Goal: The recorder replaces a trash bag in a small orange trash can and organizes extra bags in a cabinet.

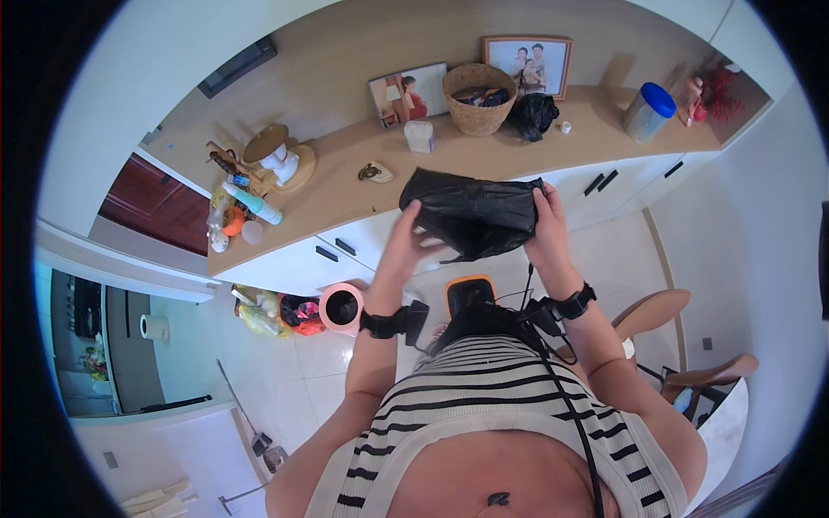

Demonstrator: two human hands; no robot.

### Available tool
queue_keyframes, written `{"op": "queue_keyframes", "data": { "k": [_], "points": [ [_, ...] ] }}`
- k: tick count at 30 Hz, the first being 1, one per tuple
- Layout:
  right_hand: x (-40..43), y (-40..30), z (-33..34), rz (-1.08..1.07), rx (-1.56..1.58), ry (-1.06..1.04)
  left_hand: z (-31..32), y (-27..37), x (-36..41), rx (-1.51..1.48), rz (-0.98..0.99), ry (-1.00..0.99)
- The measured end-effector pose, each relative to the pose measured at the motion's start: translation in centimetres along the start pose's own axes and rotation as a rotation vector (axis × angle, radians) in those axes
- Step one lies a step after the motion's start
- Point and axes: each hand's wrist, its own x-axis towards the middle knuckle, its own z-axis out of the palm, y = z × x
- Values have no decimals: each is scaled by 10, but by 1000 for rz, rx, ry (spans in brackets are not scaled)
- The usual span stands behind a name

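A black plastic bag (476, 210) is stretched between my two hands, in front of the sideboard's edge. My left hand (414, 243) has its thumb on the bag's left side, with the other fingers spread beneath. On the opposite side, my right hand (548, 220) pinches the bag's upper right corner. What the bag holds, if anything, is hidden. Behind it on the wooden counter (350, 146) stand a white plastic container (420, 136) and a small ornament (375, 172). A second black plastic bag (534, 116), bunched up, rests against a woven basket (480, 103).
Framed photographs (530, 61) lean at the back, and a blue-lidded jar (649, 111) stands right. A spray bottle (254, 204) is among items at left. On the floor are a pink bin (341, 307), filled bags (262, 314) and an orange-rimmed black object (469, 291). Chairs (654, 311) stand right.
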Motion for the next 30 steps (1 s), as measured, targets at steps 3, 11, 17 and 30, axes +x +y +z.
{"op": "queue_keyframes", "data": {
  "k": [3, 11, 17, 30],
  "points": [
    [1, 9, 5, -117, 2, 107, -1, -30, 10, 214, -119, -103],
    [22, -18, -24, -398, 30, 203, -46, -11, 19, 193, 147, -285],
    [10, -21, 1, -203, 80, 21, -17, -24, 21, 69, -24, -244],
    [8, -10, -99, -329, -1566, -570, -38, 31, -58, 161, 540, -236]
  ]
}}
